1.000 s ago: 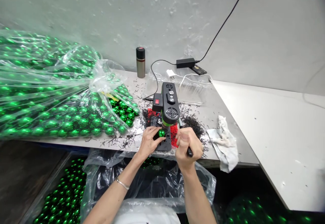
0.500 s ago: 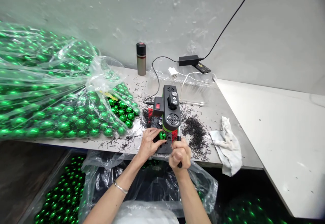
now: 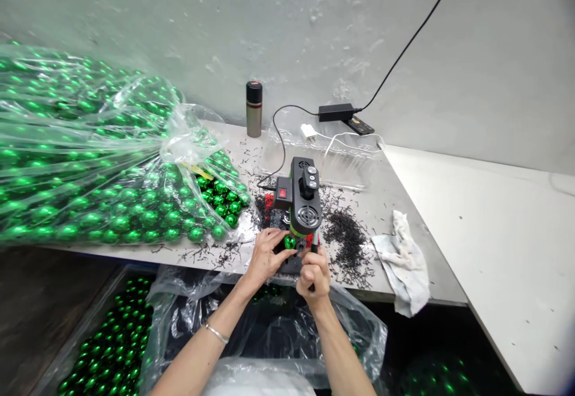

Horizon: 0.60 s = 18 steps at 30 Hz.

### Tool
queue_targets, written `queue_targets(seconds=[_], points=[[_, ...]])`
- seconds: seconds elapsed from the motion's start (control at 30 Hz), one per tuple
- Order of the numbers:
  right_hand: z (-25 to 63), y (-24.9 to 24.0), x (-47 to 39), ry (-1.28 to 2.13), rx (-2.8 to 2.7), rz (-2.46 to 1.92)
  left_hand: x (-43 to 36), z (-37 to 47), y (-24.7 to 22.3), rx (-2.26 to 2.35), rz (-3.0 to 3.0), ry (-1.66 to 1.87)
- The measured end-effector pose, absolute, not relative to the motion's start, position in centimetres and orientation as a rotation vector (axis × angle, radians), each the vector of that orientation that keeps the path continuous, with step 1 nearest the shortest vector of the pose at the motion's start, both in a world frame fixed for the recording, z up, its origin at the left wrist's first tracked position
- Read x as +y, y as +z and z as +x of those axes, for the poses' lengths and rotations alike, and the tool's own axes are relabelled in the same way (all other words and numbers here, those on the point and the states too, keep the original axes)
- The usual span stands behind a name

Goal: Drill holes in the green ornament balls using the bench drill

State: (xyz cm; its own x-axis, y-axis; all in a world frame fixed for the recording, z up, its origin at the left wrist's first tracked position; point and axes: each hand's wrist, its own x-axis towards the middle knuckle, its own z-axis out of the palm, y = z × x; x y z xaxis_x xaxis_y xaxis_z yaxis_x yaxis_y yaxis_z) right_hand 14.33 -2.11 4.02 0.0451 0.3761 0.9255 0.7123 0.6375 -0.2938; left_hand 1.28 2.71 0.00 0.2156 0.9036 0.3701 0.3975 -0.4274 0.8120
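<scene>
A small black machine [image 3: 306, 195] with round vents and a red switch stands near the front edge of the table. Under its front end, my left hand [image 3: 268, 253] pinches a shiny green ball [image 3: 290, 241] between thumb and fingers. Wrapped round the black lever handle [image 3: 314, 246] at the machine's right side is my right hand [image 3: 314, 272]. Small black pieces [image 3: 347, 237] lie heaped to the right of the machine, and some red material shows beside its base.
A clear bag of green balls [image 3: 103, 156] covers the table's left. Behind stand a bottle [image 3: 254, 109] and a power adapter [image 3: 335, 112]. A white cloth [image 3: 403, 264] lies at the right edge. Below, a plastic-lined container [image 3: 265, 324] sits beside more green balls [image 3: 108, 336].
My right hand and the lever handle have shifted slightly left and toward the machine. My left hand keeps the green ball under the machine. The whole view has shifted a little.
</scene>
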Motion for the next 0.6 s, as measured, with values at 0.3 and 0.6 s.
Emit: queue_targets(seconds=[0.3, 0.6], points=[[14.2, 10.1, -2.6, -0.194, -1.442, -0.968, 2.2, 1.0, 0.2, 1.192, 2.000, 1.142], [14.0, 10.5, -2.5, -0.209, -1.439, -0.919, -1.0, -3.2, 2.1, 1.229, 2.387, 1.096]])
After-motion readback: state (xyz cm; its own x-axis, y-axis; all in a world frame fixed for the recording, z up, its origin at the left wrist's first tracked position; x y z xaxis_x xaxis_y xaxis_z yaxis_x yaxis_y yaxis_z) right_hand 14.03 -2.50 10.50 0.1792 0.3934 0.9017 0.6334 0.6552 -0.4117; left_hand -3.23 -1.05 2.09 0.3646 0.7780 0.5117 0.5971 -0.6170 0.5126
